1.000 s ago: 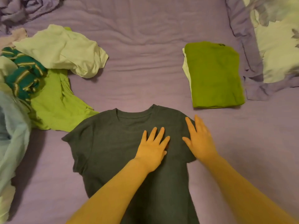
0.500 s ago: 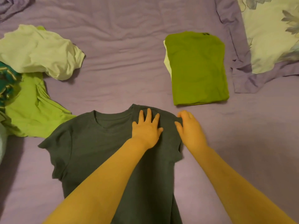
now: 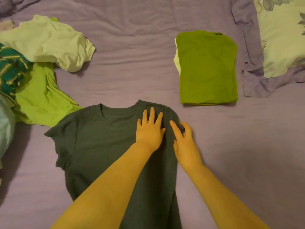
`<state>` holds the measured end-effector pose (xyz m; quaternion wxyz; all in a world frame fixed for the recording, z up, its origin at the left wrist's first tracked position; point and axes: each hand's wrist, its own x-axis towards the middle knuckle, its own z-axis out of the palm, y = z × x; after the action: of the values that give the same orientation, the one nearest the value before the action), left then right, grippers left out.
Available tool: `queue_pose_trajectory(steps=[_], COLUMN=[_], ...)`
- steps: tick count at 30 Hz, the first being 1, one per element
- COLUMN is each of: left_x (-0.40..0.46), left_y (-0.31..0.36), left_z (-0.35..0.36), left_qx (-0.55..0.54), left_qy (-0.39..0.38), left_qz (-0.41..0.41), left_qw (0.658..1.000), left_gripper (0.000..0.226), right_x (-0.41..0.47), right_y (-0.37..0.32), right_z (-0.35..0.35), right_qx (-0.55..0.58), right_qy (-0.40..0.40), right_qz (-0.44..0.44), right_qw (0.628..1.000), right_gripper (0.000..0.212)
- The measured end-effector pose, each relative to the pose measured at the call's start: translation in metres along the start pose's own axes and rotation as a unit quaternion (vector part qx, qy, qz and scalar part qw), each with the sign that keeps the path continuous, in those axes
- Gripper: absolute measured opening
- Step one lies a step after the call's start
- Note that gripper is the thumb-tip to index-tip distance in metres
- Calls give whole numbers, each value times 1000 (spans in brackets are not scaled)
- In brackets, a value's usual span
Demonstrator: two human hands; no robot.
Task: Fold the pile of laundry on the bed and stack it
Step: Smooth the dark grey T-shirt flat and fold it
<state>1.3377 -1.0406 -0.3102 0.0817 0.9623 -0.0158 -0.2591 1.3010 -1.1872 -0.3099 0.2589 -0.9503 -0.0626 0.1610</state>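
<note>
Two bare arms reach up from the bottom of the frame over a dark grey T-shirt (image 3: 102, 146) that lies flat on the purple bed (image 3: 247, 154), in the lower middle of the frame. The left hand (image 3: 149, 129) rests flat on the shirt near its collar, with fingers straight and spread, so its grip is open. The right hand (image 3: 185, 139) is just beside it at the shirt's right shoulder edge, where its curled fingers and thumb pinch the cloth of the folded-in sleeve. Farther up, in the upper right of the frame, sits a folded green shirt (image 3: 208, 68) on top of a pale folded one, well apart from the grey shirt. At the left edge lies a loose pile: a lime green garment (image 3: 41, 93) touching the grey shirt's sleeve, a teal striped piece (image 3: 11, 71), and a pale crumpled shirt (image 3: 49, 42) above them. A flowered pillow (image 3: 283, 38) is in the far upper right corner.
</note>
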Motion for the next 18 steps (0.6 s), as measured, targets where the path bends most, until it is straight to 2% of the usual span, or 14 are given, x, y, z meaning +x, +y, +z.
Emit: queue_pose_trajectory(steps=[3, 4, 6, 9, 11, 13, 15, 17, 18], left_x=[-26, -36, -56, -82, -97, -112, -127, -143, -151], left_y=[-10, -15, -25, -37, -42, -44, -47, -51, -54], left_z=[11, 17, 28, 41, 47, 54, 61, 68, 72], left_qx=[11, 19, 33, 57, 62, 62, 57, 39, 35], left_qy=[4, 1, -9, 2, 19, 8, -23, -47, -54], left_qz=[10, 6, -8, -22, -17, 5, 6, -18, -25], left_qw=[1000, 1000, 999, 998, 998, 998, 998, 998, 998], left_gripper=[65, 65, 68, 71, 72, 69, 65, 64, 65], right_x=[11, 11, 6, -7, -20, -34, -50, -69, -79], right_y=[7, 8, 0, -14, -19, -14, -9, -7, -10], right_z=[-9, -12, -14, -13, -8, 0, 2, 4, 4], right_qx=[-109, -155, -197, -258, -317, -356, -350, -330, -321], right_qy=[-47, -48, -53, -17, -36, -53, -78, -52, -62], right_qz=[-10, -6, 17, -87, -195, -246, -183, -133, -107], right_qw=[993, 987, 979, 962, 928, 900, 915, 933, 939], right_gripper=[48, 46, 56, 71, 65, 56, 52, 34, 43])
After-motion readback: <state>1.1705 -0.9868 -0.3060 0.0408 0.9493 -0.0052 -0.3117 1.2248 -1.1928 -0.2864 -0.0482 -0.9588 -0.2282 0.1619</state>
